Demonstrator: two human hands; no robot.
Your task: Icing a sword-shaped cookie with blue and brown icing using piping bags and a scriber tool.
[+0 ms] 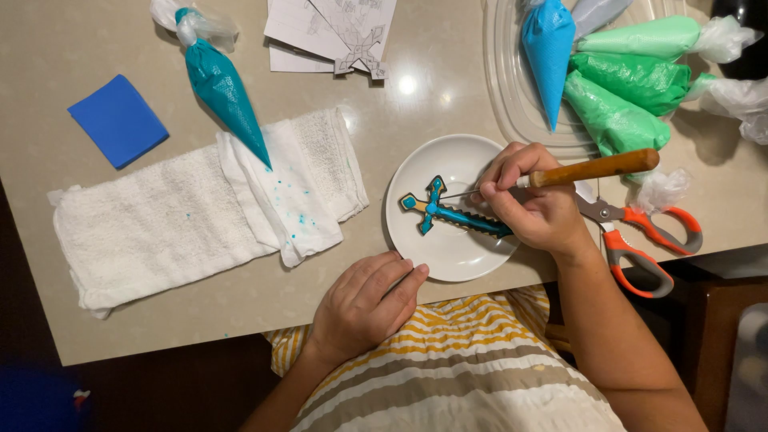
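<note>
A sword-shaped cookie (438, 210) iced in teal and blue with dark outlines lies on a small white plate (448, 164). My right hand (532, 204) grips a wooden-handled scribe tool (596, 168), whose thin metal needle points at the cookie's upper part. My left hand (368, 300) rests on the table edge with fingers curled, its fingertips touching the plate's near rim.
A teal piping bag (222, 88) lies on white towels (200, 208) at the left, near a blue square (118, 120). A clear tray (512, 96) holds blue and green piping bags (616, 80). Orange-handled scissors (644, 240) lie right of the plate. Paper templates (336, 32) sit at the back.
</note>
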